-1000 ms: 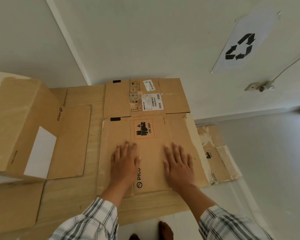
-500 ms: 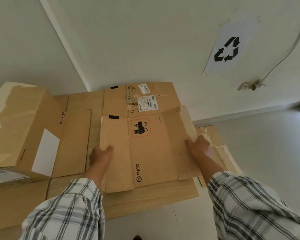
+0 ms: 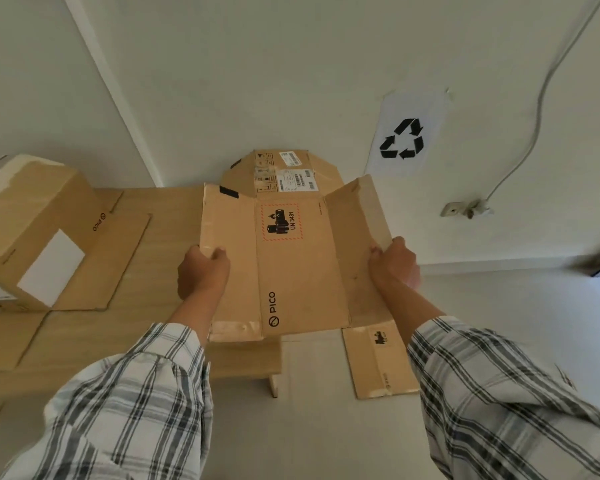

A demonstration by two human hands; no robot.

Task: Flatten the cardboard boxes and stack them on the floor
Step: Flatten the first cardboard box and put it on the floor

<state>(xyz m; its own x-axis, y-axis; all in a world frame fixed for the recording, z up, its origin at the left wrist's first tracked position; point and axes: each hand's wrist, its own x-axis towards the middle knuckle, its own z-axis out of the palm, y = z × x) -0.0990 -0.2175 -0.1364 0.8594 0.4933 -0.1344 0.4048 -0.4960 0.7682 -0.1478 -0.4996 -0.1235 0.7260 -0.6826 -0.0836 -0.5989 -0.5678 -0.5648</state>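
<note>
A flattened brown box (image 3: 302,265) fills the frame's centre — printed PICO and UN 3481, side flaps tilted upward, shipping labels on its far panel. At far left stands a box (image 3: 32,233) not yet flattened, bearing a white label. Lower right, another flattened piece (image 3: 378,362) lies on the floor.

My low light-wood table (image 3: 146,344) carries an upright brown cardboard box (image 3: 32,230) with flaps spread flat; one flattened brown cardboard sheet (image 3: 378,362) lies on the pale floor (image 3: 499,299).
</note>
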